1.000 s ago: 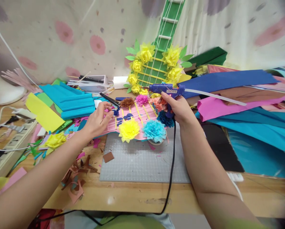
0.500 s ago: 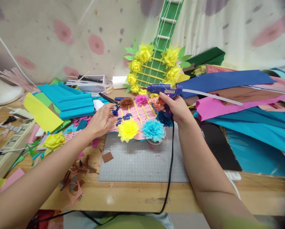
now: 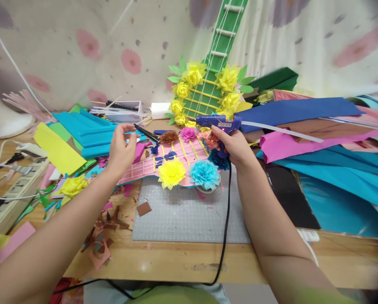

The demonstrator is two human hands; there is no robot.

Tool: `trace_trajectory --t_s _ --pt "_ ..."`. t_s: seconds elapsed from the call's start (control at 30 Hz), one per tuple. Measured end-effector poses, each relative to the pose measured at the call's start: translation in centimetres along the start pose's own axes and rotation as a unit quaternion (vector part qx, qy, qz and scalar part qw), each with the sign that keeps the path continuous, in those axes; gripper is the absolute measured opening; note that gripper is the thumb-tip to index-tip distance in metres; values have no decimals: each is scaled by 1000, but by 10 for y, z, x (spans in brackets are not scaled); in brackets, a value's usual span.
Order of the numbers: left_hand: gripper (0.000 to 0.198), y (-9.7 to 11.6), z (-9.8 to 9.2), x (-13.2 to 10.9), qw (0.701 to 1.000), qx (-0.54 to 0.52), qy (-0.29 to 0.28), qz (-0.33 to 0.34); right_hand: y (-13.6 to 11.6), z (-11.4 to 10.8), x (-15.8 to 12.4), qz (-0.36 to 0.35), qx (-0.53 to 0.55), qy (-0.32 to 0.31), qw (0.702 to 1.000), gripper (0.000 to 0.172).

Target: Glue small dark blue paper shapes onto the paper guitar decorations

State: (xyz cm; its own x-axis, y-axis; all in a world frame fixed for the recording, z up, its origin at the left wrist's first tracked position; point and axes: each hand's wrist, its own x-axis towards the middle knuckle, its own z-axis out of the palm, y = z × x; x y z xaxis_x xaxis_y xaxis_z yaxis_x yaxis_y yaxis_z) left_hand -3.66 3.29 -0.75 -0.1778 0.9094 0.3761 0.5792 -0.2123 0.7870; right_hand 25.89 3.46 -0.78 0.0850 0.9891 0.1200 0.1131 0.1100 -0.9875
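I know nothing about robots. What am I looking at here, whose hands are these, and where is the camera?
There is no robot: these are a person's two bare hands, and all pictures come from one camera worn on the head, looking forward and down. The right hand grips a blue glue gun, a whitish glue stick jutting from its back. The left hand is raised near the narrow end of a pink guitar-shaped piece; I can't tell whether it pinches anything small. That piece bears paper flowers and lies partly over a grey cutting mat on the wooden table. Behind it is a green guitar-shaped piece with yellow flowers.
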Motion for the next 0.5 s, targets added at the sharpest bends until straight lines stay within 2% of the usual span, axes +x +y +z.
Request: trace_trajectory --t_s 0.07,0.13,0.2,0.3,0.4,0.5 --pt "8 8 3 2 998 -63 27 -4 2 -1 0 -3 -35 9 999 42" --pt "8 16 8 -1 995 -98 17 2 4 -1 0 -19 -99 12 995 39" --pt "14 23 15 -8 996 -50 -74 -2 2 0 -2 -39 -176 5 984 37" --pt "26 31 23 -19 978 99 -181 1 -3 4 -7 -38 -246 -8 969 39" --pt "35 38 25 -23 947 198 -251 15 -9 8 -12 -36 -259 -16 965 40" --pt "41 43 26 -23 929 232 -287 30 -10 9 -13 -45 -253 -17 966 41"
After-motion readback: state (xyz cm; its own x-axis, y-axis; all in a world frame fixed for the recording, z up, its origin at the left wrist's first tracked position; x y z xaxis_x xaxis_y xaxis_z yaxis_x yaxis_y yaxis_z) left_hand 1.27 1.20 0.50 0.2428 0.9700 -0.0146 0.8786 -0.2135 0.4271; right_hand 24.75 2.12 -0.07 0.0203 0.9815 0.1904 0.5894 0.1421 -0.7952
